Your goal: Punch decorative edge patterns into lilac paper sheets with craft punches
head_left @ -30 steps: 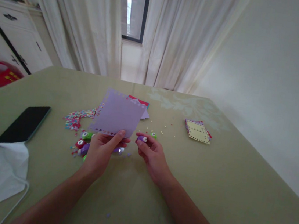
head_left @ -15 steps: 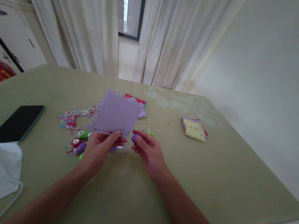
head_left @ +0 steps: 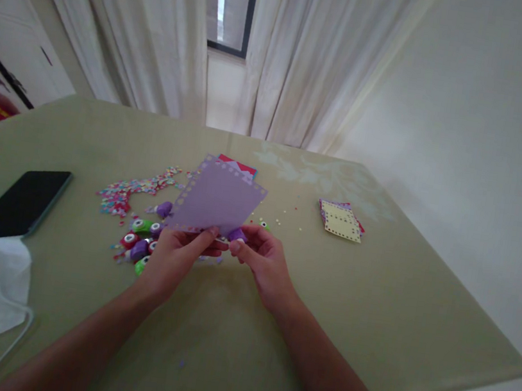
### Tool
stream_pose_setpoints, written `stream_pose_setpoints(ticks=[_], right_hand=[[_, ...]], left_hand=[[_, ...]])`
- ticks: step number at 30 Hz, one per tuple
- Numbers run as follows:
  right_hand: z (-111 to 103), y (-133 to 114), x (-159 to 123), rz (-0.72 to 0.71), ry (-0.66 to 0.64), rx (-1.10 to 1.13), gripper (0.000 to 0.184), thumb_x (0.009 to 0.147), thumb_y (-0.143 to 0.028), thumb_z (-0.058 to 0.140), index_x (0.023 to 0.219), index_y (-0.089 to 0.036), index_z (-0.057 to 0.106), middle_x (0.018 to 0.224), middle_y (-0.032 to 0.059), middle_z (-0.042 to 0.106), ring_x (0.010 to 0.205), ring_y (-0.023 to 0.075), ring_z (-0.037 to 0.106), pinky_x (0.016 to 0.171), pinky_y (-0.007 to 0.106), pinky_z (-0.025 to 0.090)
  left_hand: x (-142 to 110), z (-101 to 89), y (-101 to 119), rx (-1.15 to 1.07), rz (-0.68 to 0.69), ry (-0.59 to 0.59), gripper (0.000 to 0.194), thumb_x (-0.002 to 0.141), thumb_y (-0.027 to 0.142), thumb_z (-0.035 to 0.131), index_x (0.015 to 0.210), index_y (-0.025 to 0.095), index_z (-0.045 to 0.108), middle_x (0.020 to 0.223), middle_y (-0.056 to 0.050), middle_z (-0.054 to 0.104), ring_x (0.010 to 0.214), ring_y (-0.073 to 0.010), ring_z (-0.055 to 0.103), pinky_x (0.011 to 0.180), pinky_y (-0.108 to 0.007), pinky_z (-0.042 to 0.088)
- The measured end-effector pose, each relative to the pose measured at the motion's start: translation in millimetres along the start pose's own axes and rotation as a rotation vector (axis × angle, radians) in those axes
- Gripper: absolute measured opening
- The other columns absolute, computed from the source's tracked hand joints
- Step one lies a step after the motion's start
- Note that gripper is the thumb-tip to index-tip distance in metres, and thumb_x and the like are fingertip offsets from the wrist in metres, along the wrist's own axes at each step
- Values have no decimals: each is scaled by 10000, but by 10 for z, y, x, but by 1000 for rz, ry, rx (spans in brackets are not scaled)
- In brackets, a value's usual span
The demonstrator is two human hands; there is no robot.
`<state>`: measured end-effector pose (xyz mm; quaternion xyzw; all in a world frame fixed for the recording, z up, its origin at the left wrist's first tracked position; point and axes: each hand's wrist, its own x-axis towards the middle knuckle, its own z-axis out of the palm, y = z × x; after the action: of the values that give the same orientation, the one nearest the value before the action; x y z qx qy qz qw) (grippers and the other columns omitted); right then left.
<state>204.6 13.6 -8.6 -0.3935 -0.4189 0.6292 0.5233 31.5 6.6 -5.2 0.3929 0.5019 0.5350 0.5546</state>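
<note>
Above the table [head_left: 372,302], the left hand [head_left: 173,254] is pinching the sheet [head_left: 221,200] between thumb and fingers at its near edge, seemingly leaving the near right corner free; there the right hand [head_left: 265,262] is clamping the purple punch [head_left: 237,235] between thumb and fingers, both forearms [head_left: 102,319] forming a V.

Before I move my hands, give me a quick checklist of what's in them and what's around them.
1. Left hand has hold of the purple paper: ok.
2. Right hand has hold of the purple punch: ok.
3. Paper edge seated in the punch: cannot tell, fingers and paper hide the contact.
4. Paper lifted clear of the other punches: cannot tell, the left hand and paper partly cover them.
5. Tabletop free of loose confetti: not ok, it's scattered beyond the paper's left side.
6. Phone away from both hands: ok.
</note>
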Motion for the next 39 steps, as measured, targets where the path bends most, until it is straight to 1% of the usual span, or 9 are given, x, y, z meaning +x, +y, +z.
stream_pose_setpoints(ticks=[3,7,11,16,22,27,33,39], right_hand=[[-17,-13,4,0,26,-36,403,678,-395,970,991,-230,776,806,0,746,677,147,617,637,277,471],[-29,-11,9,-13,28,-36,375,717,-404,947,997,-222,776,867,16,760,700,144,626,659,280,482],[-38,8,14,-21,18,-29,370,725,-411,947,986,-222,766,878,15,758,706,142,631,673,282,494],[-37,12,11,-19,9,-16,419,687,-435,972,970,-216,753,867,5,744,696,134,616,659,272,491],[-29,-7,6,-44,26,-35,421,694,-429,969,980,-216,746,875,0,740,706,130,612,667,271,494],[-30,-26,3,-47,26,-56,425,695,-433,965,971,-212,729,829,-6,730,704,137,615,672,280,498],[-26,-38,12,-48,40,-70,435,688,-434,965,974,-208,729,824,-4,725,696,136,613,667,281,494],[-16,-36,14,-34,28,-44,435,666,-409,972,964,-204,729,802,-1,725,689,140,623,662,281,493]], left_hand=[[13,-10,3,-14,18,-1,347,738,509,914,801,175,845,777,-94,839,719,-249,796,745,-348,666],[31,-40,-19,-24,5,-16,329,777,502,889,803,176,851,803,-103,845,729,-230,793,750,-319,655],[35,-43,-27,-41,-6,-27,336,775,500,891,807,167,853,807,-105,845,745,-239,797,779,-338,663],[46,-32,-15,-63,-16,-35,364,756,513,905,814,158,848,808,-101,846,751,-238,799,797,-347,669],[31,-25,11,-21,-16,-43,408,739,558,906,820,162,851,820,-104,850,770,-248,808,808,-350,668],[6,-9,42,6,-41,-43,448,702,590,916,810,160,854,812,-109,849,773,-257,812,812,-354,669],[27,-15,13,-7,-15,-43,433,730,571,903,820,151,853,808,-105,847,767,-248,809,800,-342,668],[44,-36,-17,-20,-26,-36,411,729,554,911,810,156,849,810,-101,848,762,-233,807,794,-319,662]])
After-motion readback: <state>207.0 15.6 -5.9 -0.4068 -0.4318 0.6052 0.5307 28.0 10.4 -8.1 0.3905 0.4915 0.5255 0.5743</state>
